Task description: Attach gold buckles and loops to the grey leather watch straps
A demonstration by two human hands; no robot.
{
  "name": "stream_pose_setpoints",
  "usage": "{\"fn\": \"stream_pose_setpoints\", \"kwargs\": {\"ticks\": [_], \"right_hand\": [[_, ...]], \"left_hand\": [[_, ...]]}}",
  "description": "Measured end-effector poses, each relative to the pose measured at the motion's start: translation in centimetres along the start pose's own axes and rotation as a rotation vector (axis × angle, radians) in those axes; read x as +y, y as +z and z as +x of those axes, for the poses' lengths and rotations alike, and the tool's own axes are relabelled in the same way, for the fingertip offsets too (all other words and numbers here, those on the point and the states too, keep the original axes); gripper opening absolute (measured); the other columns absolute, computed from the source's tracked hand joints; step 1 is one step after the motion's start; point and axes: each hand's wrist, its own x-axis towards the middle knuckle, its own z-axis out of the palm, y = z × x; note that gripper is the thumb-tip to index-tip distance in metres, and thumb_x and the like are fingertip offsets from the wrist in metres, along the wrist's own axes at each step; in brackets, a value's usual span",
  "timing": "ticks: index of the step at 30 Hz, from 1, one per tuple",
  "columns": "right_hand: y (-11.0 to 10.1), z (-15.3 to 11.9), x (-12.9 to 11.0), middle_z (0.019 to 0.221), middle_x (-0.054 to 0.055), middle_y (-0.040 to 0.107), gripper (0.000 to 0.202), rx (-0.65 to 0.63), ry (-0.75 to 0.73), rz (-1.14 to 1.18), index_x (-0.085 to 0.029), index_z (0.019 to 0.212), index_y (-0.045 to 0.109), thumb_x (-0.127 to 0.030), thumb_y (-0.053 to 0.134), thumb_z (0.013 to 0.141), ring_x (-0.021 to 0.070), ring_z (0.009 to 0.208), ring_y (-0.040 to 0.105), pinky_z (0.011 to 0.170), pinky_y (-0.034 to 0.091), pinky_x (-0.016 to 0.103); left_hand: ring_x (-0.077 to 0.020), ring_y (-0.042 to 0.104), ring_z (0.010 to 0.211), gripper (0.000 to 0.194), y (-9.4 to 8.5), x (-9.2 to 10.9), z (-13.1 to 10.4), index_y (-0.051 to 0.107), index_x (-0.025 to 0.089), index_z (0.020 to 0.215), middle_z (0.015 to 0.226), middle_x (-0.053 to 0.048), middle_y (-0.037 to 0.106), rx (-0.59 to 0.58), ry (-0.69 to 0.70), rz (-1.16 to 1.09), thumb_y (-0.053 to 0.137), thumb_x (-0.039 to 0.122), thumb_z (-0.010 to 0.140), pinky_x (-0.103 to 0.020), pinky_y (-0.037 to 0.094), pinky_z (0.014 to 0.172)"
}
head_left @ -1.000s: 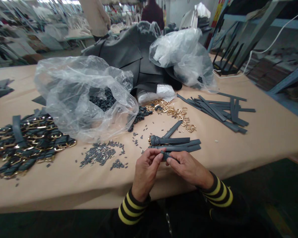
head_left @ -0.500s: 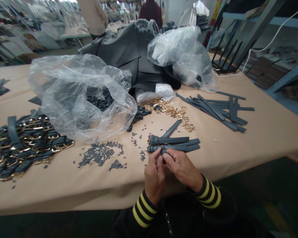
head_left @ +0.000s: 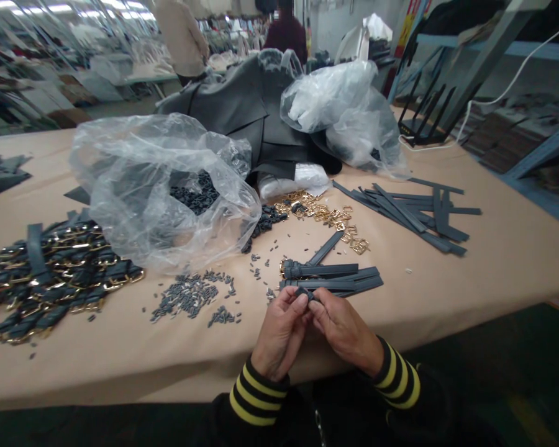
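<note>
Close to the table's front edge, my left hand (head_left: 282, 329) and my right hand (head_left: 342, 326) meet, both closed with thumb and fingers pinching a small dark grey strap piece (head_left: 304, 292). Fingers cover much of that piece. Just beyond them lie several grey straps with buckles (head_left: 333, 270) at their left ends, and one more strap (head_left: 326, 247) slants away behind. Gold buckles (head_left: 333, 215) are scattered farther back. Left of my hands, small grey and whitish bits (head_left: 186, 297) form a loose heap.
Buckled pieces (head_left: 74, 261) pile up at the left. A clear plastic bag (head_left: 135, 205) holds dark loops; another bag (head_left: 340, 99) stands behind. Loose grey strips (head_left: 400, 208) lie at the right, near a black router (head_left: 423, 130). Two people (head_left: 181, 37) are in the background.
My left hand has turned and shifted slightly left, showing more of its palm side. The pinched strap piece now shows more above my fingertips. The camera view has tilted up slightly.
</note>
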Motion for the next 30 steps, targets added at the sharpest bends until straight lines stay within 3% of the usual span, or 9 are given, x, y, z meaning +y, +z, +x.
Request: {"fn": "stream_pose_setpoints", "kwargs": {"ticks": [4, 9, 12, 14, 17, 20, 24, 27, 30], "right_hand": [[0.0, -0.1, -0.1, 0.075, 0.003, 0.059, 0.032, -0.005, 0.067, 0.115, -0.015, 0.111, 0.04, -0.038, 0.032, 0.091, 0.015, 0.066, 0.056, 0.061, 0.04, 0.026], [-0.6, 0.4, -0.9, 0.082, 0.003, 0.062, 0.025, 0.016, -0.023, 0.098, -0.018, 0.097, 0.051, -0.039, 0.04, 0.089, 0.0152, 0.077, 0.058, 0.068, 0.04, 0.026], [-1.0, 0.6, -1.0, 0.063, -0.002, 0.056, 0.02, -0.003, 0.0, 0.079, -0.018, 0.089, 0.051, -0.034, 0.04, 0.089, 0.0115, 0.06, 0.054, 0.058, 0.039, 0.022], [-1.3, 0.8, -1.0, 0.054, -0.005, 0.05, 0.015, -0.055, 0.005, 0.064, -0.018, 0.083, 0.049, -0.03, 0.041, 0.088, 0.0094, 0.051, 0.049, 0.052, 0.037, 0.02], [-1.8, 0.9, -1.0, 0.051, -0.006, 0.047, 0.013, -0.102, 0.026, 0.092, -0.018, 0.078, 0.047, -0.026, 0.041, 0.087, 0.0075, 0.046, 0.045, 0.047, 0.036, 0.018], [-2.7, 1.2, -0.7, 0.053, -0.005, 0.05, 0.016, -0.124, 0.098, 0.17, -0.018, 0.076, 0.046, -0.028, 0.04, 0.087, 0.006, 0.041, 0.045, 0.042, 0.036, 0.017], [-4.4, 1.9, 0.4, 0.058, -0.004, 0.054, 0.019, -0.081, 0.142, 0.331, -0.017, 0.076, 0.046, -0.031, 0.04, 0.087, 0.005, 0.038, 0.046, 0.04, 0.037, 0.016], [-5.6, 2.5, 1.6, 0.051, -0.004, 0.052, 0.023, 0.051, 0.149, 0.423, -0.015, 0.075, 0.049, -0.032, 0.039, 0.087, 0.0059, 0.039, 0.046, 0.043, 0.04, 0.018], [-6.5, 2.8, 2.7, 0.051, -0.004, 0.052, 0.022, 0.15, 0.197, 0.488, -0.015, 0.079, 0.051, -0.033, 0.041, 0.087, 0.007, 0.043, 0.048, 0.045, 0.043, 0.019]], "left_hand": [[-0.0098, 0.051, 0.07, 0.011, 0.0, 0.7, -0.4, 0.057, 0.017, 0.082, 0.076, 0.001, 0.055, 0.047, 0.073, 0.334, 0.061, 0.023, 0.075, -0.022, 0.042, 0.067], [-0.0123, 0.047, 0.069, 0.017, 0.2, 2.3, -0.6, 0.059, 0.015, 0.074, 0.071, 0.0, 0.052, 0.024, 0.3, 0.877, 0.051, 0.028, 0.081, -0.023, 0.038, 0.066], [-0.0129, 0.047, 0.067, 0.022, 0.2, 2.2, -0.4, 0.057, 0.015, 0.07, 0.069, 0.0, 0.051, -0.018, 0.282, 0.848, 0.048, 0.03, 0.083, -0.023, 0.038, 0.064], [-0.0125, 0.046, 0.065, 0.023, 0.1, 1.9, 0.0, 0.055, 0.016, 0.068, 0.066, 0.0, 0.049, 0.072, 0.321, 0.814, 0.048, 0.032, 0.083, -0.023, 0.038, 0.062], [-0.0122, 0.046, 0.062, 0.024, -0.1, 1.7, 0.7, 0.054, 0.016, 0.066, 0.063, 0.001, 0.05, 0.172, 0.376, 0.759, 0.051, 0.035, 0.08, -0.022, 0.038, 0.059], [-0.0127, 0.049, 0.061, 0.028, 0.0, 2.4, 1.9, 0.055, 0.015, 0.069, 0.063, 0.0, 0.054, 0.139, 0.376, 0.723, 0.048, 0.04, 0.081, -0.023, 0.039, 0.058], [-0.0127, 0.052, 0.06, 0.031, 1.2, 4.6, 5.7, 0.056, 0.015, 0.075, 0.064, 0.0, 0.055, 0.017, 0.392, 1.016, 0.04, 0.04, 0.085, -0.023, 0.041, 0.057], [-0.0148, 0.055, 0.071, 0.023, 2.6, 5.8, 10.8, 0.057, 0.016, 0.087, 0.077, -0.003, 0.059, -0.071, 0.565, 1.471, 0.039, 0.031, 0.086, -0.026, 0.043, 0.067], [-0.0184, 0.053, 0.083, 0.01, 3.9, 5.4, 16.1, 0.058, 0.016, 0.076, 0.085, -0.006, 0.058, -0.116, 0.593, 1.574, 0.049, 0.019, 0.079, -0.031, 0.039, 0.079]]}}
